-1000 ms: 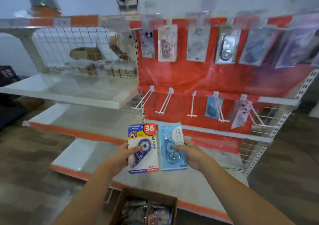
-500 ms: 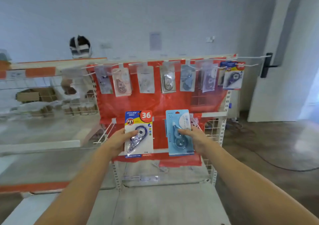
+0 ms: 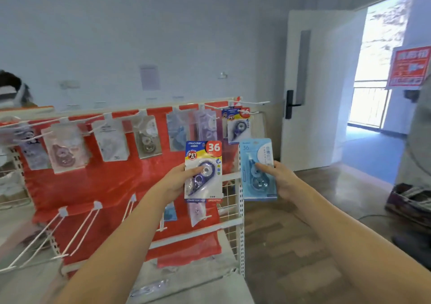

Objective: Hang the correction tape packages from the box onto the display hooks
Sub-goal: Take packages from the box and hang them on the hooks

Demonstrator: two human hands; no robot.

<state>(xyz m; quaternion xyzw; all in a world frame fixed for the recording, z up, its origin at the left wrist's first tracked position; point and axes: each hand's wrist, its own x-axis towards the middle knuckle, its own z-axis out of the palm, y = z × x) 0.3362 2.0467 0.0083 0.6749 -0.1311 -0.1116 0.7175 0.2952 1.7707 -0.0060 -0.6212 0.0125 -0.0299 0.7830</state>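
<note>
1. A big red display board (image 3: 112, 187) stands in front, with a white door (image 3: 326, 82) off to its right.
2. A top row of packs (image 3: 144, 138) hangs across the board, a bit blurry.
3. White hooks (image 3: 77, 231) stick out lower down.
4. The left hand (image 3: 179, 177) grips the blue and yellow pack (image 3: 203, 170), thumb on front.
5. The right hand (image 3: 277, 177) grips the light blue pack (image 3: 257, 168) just beside it.

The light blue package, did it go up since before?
Yes. The light blue package in the right hand rose from below the lower hooks to just under the top row's yellow-and-blue package.
</note>
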